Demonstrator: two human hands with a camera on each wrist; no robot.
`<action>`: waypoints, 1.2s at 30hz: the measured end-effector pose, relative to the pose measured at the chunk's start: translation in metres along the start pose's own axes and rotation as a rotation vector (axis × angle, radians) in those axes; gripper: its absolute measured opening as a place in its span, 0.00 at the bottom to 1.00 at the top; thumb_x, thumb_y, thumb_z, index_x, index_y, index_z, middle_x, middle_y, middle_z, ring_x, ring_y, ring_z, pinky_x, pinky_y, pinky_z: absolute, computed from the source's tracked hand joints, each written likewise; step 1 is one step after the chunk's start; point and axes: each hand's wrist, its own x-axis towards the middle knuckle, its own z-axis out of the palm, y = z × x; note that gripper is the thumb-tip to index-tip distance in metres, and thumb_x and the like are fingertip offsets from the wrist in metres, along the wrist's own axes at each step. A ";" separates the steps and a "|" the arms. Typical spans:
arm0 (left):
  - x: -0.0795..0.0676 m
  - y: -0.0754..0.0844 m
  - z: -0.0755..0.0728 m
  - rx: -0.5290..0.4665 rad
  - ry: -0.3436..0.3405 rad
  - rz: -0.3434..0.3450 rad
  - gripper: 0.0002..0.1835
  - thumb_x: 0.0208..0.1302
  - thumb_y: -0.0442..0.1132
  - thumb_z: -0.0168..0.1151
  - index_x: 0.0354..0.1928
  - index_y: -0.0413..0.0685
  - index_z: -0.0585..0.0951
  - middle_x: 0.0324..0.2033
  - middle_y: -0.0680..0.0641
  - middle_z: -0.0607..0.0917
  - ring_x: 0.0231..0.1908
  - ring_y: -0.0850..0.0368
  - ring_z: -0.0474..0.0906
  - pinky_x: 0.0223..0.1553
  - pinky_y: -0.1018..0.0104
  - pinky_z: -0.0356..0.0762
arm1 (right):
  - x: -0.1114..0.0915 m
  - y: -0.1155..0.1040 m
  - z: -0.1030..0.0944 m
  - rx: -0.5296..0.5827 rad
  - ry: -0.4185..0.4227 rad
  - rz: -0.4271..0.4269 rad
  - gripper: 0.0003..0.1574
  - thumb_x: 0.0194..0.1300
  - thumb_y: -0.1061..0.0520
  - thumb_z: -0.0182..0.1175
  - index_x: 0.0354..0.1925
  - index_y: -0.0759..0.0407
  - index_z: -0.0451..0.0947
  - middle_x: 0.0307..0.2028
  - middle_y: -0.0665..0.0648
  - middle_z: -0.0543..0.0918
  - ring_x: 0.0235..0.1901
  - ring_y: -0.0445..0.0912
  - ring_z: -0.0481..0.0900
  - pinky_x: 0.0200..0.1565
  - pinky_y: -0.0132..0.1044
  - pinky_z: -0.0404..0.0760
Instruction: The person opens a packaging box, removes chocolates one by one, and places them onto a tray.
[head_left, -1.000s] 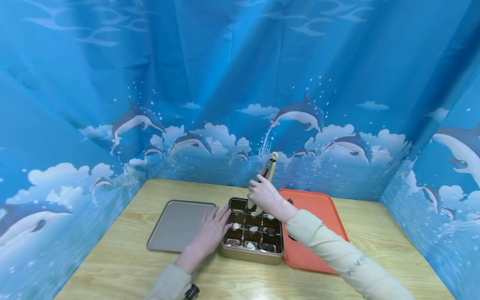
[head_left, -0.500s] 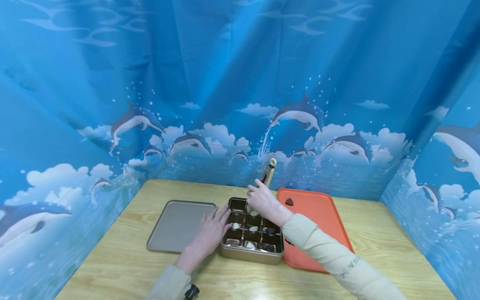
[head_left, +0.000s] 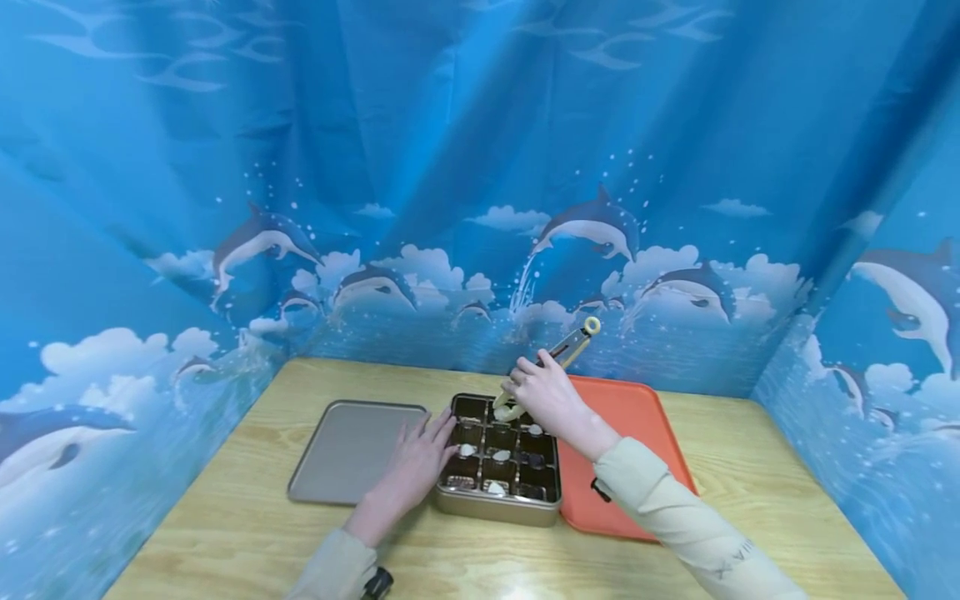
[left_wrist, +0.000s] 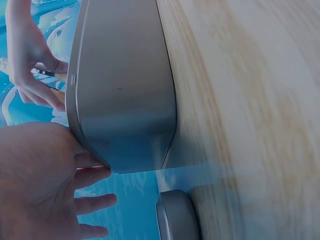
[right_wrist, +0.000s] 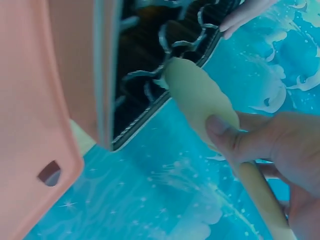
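My right hand point(head_left: 551, 396) grips cream-coloured kitchen tongs point(head_left: 576, 342), their ringed end leaning up to the right. The tong tips dip into the back middle compartment of a divided metal tin point(head_left: 498, 508), at a pale piece. In the right wrist view, the thumb presses the broad tong head point(right_wrist: 197, 92) over the dark liner. My left hand point(head_left: 412, 467) rests at the tin's left rim with its fingers straight and spread; the left wrist view shows its fingertips point(left_wrist: 95, 202) at the tin's corner. Small white pieces point(head_left: 501, 456) and a dark piece point(head_left: 534, 460) sit in the compartments.
A grey metal tray or lid point(head_left: 352, 450) lies left of the tin. On the right lies an orange tray point(head_left: 630, 417), partly under my forearm, bearing dark brown pieces point(right_wrist: 50, 173). A blue dolphin-print curtain point(head_left: 480, 208) stands behind the wooden table point(head_left: 780, 483).
The tongs have swung from near upright to leaning right, and my right hand has shifted slightly right, covering the dark piece at the orange tray's back. My left hand stays at the tin.
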 end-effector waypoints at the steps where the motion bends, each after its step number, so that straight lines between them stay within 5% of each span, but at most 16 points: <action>1: 0.000 0.000 -0.001 -0.007 -0.001 -0.002 0.29 0.78 0.47 0.52 0.72 0.38 0.68 0.74 0.39 0.65 0.71 0.31 0.62 0.70 0.29 0.56 | -0.002 0.001 0.001 0.005 0.017 0.008 0.19 0.58 0.59 0.74 0.46 0.40 0.88 0.40 0.44 0.87 0.43 0.46 0.76 0.48 0.46 0.72; 20: -0.002 0.000 -0.004 -0.002 -0.036 -0.015 0.29 0.78 0.47 0.52 0.73 0.39 0.67 0.75 0.40 0.63 0.72 0.32 0.61 0.72 0.30 0.54 | -0.055 0.044 0.014 0.078 0.099 0.214 0.33 0.51 0.61 0.79 0.56 0.49 0.84 0.48 0.53 0.86 0.48 0.51 0.78 0.50 0.52 0.74; 29: -0.001 0.000 -0.004 -0.004 -0.026 -0.006 0.29 0.78 0.47 0.52 0.73 0.39 0.67 0.75 0.40 0.64 0.72 0.32 0.61 0.71 0.30 0.55 | -0.092 0.083 0.042 0.086 -0.017 0.350 0.28 0.53 0.64 0.77 0.53 0.50 0.86 0.45 0.55 0.87 0.46 0.53 0.77 0.46 0.52 0.71; 36: -0.002 0.000 -0.003 -0.003 -0.030 -0.006 0.29 0.78 0.47 0.52 0.73 0.39 0.67 0.75 0.40 0.64 0.72 0.31 0.61 0.71 0.30 0.55 | -0.110 0.093 0.056 0.097 -0.169 0.375 0.22 0.58 0.61 0.74 0.51 0.50 0.87 0.42 0.55 0.87 0.45 0.53 0.76 0.45 0.54 0.69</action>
